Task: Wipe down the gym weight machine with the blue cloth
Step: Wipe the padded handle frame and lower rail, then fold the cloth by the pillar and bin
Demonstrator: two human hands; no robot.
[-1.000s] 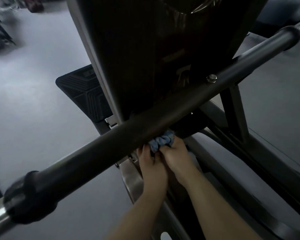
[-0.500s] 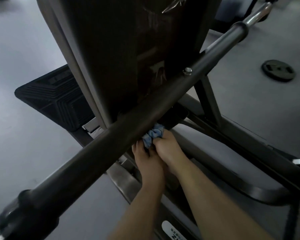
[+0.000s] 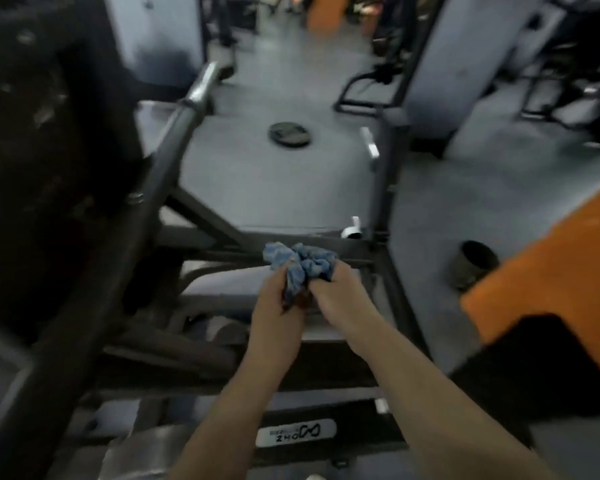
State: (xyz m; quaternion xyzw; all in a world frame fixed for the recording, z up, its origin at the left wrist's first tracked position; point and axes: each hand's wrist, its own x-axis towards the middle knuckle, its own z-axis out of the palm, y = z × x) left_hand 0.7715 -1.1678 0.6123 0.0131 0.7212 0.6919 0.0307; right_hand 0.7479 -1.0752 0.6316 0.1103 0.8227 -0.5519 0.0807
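Midway, seemingly: left hand [image 3: 278,303] and right hand [image 3: 336,292] both clutch the crumpled blue cloth [image 3: 300,263], off the dark metal machine frame [image 3: 388,271]; wiping remains.

Both forearms are bare, no sleeves in view. No watch, rings or gloves on the left hand [image 3: 274,306] or right hand [image 3: 340,296].
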